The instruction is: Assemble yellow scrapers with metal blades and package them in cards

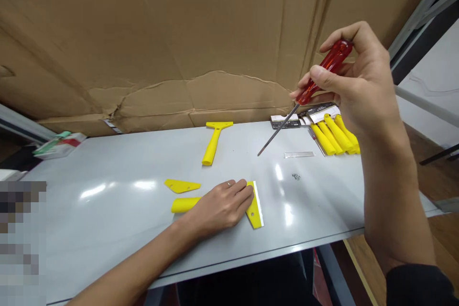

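My right hand is raised over the table's right side, fingers wrapped round the red handle of a screwdriver. Its thin shaft slants down to the left, the tip in the air above the tabletop. Down on the table, my left hand grips a yellow scraper that lies with its handle to the left. A pale blade edge shows along the scraper's right side, and a screw sits in its lower end. Beside my left wrist rests a loose yellow cover plate. Farther back lies another yellow scraper body.
Small screws lie in a little pile right of my left hand, below a clear strip. Several yellow handles and black packets are at the back right. A box stands far left. Cardboard walls the back.
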{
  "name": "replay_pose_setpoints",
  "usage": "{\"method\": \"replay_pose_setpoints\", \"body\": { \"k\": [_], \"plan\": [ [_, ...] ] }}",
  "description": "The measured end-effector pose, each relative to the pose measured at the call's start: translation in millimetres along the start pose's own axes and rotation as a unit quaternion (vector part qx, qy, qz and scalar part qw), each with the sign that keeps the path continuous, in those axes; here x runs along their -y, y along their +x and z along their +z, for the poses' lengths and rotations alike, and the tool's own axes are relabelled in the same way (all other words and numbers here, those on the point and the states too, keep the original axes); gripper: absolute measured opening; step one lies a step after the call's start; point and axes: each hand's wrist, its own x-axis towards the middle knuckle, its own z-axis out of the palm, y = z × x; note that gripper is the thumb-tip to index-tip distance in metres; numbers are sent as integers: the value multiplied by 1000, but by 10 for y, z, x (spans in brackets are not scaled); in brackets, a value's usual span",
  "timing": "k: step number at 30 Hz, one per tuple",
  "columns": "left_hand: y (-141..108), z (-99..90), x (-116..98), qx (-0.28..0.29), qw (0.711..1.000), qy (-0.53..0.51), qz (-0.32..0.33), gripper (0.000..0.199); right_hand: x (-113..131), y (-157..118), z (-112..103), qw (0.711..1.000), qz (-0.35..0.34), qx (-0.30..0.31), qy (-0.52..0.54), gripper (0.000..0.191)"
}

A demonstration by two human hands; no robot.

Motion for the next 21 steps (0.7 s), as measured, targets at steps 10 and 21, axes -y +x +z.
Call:
{"method": "replay_pose_setpoints", "body": {
  "k": [10,21],
  "plan": [
    [-110,-42,66,50,980,-170,-89,29,21,-61,22,999,36,33,12,33],
    [-163,-363,67,173,926,-281,-182,43,-215,-33,196,998,48,17,-26,38]
  ]
}}
